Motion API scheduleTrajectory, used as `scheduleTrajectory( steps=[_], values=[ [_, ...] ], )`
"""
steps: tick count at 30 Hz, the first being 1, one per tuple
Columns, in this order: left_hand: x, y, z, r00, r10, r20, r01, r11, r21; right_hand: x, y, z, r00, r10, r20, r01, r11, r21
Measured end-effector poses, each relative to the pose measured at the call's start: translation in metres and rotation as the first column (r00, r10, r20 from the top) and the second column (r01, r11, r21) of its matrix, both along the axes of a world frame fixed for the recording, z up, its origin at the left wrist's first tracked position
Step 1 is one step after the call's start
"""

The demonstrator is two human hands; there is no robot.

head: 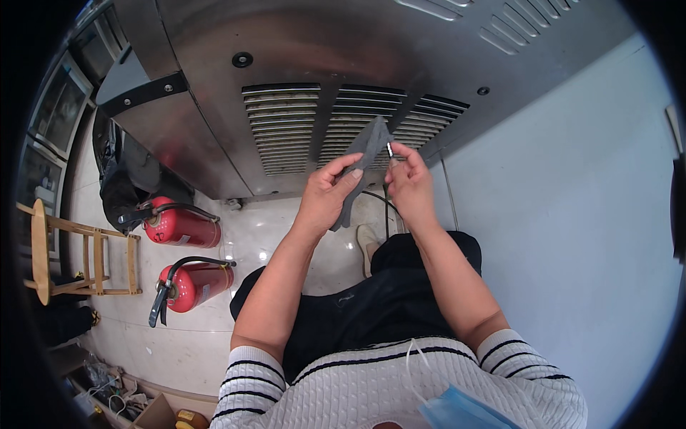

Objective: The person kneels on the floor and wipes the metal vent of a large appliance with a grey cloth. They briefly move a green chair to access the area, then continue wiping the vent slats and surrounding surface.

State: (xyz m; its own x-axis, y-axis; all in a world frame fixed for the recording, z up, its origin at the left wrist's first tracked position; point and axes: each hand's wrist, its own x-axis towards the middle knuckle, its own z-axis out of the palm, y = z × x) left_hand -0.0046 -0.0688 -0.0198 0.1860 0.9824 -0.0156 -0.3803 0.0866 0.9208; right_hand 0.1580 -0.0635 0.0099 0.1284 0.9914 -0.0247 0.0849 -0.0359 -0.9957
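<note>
In the middle of the head view, my left hand (332, 193) pinches a piece of grey fabric (370, 145) between thumb and fingers. The fabric is folded and narrow, its upper end pointed and its lower end hanging below the hand. Close by on the right, my right hand (410, 185) grips a small, slim metal tool (390, 150), whose tip is at the fabric's right edge; its exact kind cannot be told. Both hands are in front of the louvred vents (281, 128) of a stainless steel machine housing (209, 123).
Two red fire extinguishers (185, 225) stand on the tiled floor at left, near a wooden stool (99, 257) and a black plastic bag (115, 187). A pale panel (546, 214) borders the right side. An open compartmented box (155, 410) lies at lower left. A blue face mask (463, 410) hangs at the chest.
</note>
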Motion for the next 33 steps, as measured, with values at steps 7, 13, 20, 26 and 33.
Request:
scheduleTrajectory(
  steps=[7, 13, 20, 26, 33],
  values=[
    [0.005, 0.009, -0.003, 0.999, 0.015, 0.029, -0.012, 0.997, -0.072, 0.003, 0.031, 0.0, 0.969, -0.077, 0.237, 0.082, 0.997, -0.014],
    [0.009, 0.008, -0.006, 0.987, 0.112, 0.117, -0.107, 0.993, -0.052, -0.038, 0.034, -0.002, 0.906, -0.017, 0.423, -0.037, 0.992, 0.118],
    [-0.005, -0.001, -0.002, 0.963, 0.204, 0.174, -0.198, 0.979, -0.052, -0.05, 0.021, -0.024, 0.985, 0.162, -0.057, -0.159, 0.985, 0.067],
    [0.007, -0.009, -0.002, 0.996, 0.084, 0.014, -0.084, 0.996, -0.019, -0.043, 0.004, -0.041, 0.861, -0.027, -0.508, 0.01, 0.999, -0.036],
    [0.012, 0.007, -0.012, 0.998, 0.027, 0.051, -0.024, 0.999, -0.043, -0.013, 0.008, -0.033, 0.92, -0.154, -0.36, 0.125, 0.987, -0.102]
  ],
)
